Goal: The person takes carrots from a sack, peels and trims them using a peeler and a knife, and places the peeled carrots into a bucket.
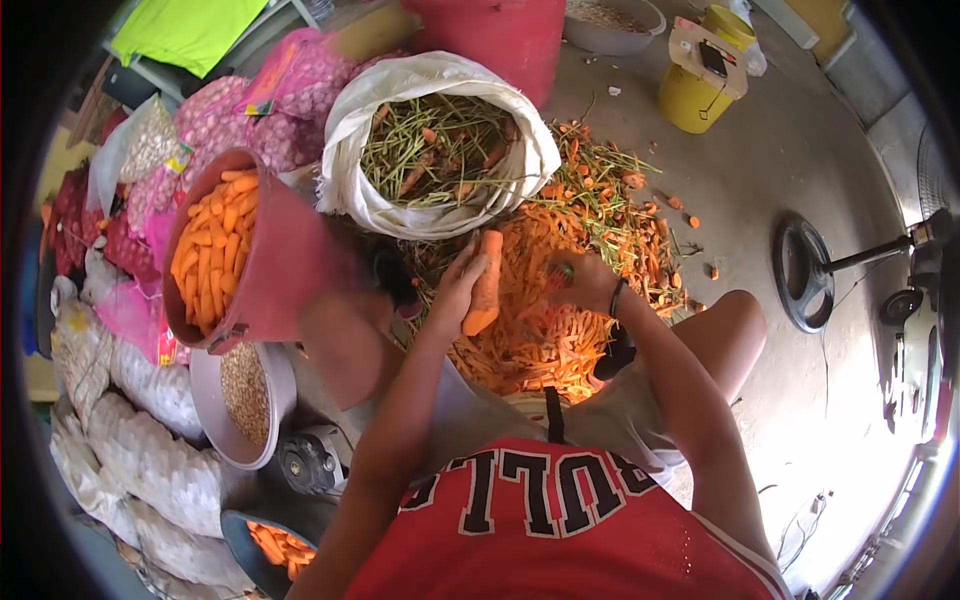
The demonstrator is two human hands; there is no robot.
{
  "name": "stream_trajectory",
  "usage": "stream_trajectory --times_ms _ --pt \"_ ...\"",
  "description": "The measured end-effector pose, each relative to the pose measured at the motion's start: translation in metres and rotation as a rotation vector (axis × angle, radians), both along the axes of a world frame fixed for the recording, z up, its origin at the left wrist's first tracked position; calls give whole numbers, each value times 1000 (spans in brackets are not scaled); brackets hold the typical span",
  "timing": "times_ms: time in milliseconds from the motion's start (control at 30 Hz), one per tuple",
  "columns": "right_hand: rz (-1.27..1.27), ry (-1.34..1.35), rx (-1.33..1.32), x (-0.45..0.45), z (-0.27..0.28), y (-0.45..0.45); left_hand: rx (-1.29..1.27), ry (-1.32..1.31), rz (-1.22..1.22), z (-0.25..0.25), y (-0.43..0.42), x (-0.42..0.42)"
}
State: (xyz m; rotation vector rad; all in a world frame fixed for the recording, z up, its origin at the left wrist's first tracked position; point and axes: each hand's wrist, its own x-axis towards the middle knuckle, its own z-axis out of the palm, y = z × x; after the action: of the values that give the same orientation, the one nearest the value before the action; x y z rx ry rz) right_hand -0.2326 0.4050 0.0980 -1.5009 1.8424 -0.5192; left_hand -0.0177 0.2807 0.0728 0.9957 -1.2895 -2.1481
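My left hand [458, 285] grips a thick orange carrot [484, 290], held at a tilt over the pile. To its right is my right hand [590, 283], apart from the carrot, with its fingers curled round a small tool with green on it. That tool looks like a peeler, though motion smears it. Below both hands, between my knees, lies a heap of carrot peelings [530, 345]. Just beyond stands a white sack [350, 110], rolled open, holding unpeeled carrots and green stalks.
On the left, a red tub [290, 260] of peeled carrots leans beside a basin of pale kernels [245, 395]. Pink net sacks [210, 130] and white sacks [150, 450] line that side. A yellow bucket [690, 100], a phone [713, 58] and a round black stand base [803, 275] are to the right.
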Motion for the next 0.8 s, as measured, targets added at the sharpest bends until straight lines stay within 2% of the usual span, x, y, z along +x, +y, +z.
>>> stream_trajectory --times_ms 100,233,267,333,433,500,533,567,633,733,800 --pt "-147 -88 -228 8 10 1 100 29 -44 6 6 -1" --pt "-50 22 -637 17 9 -5 126 22 -164 12 16 -9" --pt "-20 51 -653 13 11 -6 148 -5 -188 14 20 -7" --pt "-118 65 -618 -4 8 -12 194 -12 -238 10 25 1" --pt "-299 105 -569 -39 6 -16 27 -65 -244 1 23 4" --pt "-424 100 -543 -47 0 -16 131 -36 -213 20 25 6" --pt "-419 -107 -417 -35 6 -14 182 -18 -198 29 25 4" --pt "-340 -126 -425 -20 12 -10 207 48 -191 29 23 1" --pt "-73 -48 -643 12 8 -6 263 176 -169 21 20 -1" --pt "-65 5 -641 11 8 -7 271 118 -200 3 21 4" --pt "-247 76 -599 -18 7 -14 235 50 -273 16 28 5"
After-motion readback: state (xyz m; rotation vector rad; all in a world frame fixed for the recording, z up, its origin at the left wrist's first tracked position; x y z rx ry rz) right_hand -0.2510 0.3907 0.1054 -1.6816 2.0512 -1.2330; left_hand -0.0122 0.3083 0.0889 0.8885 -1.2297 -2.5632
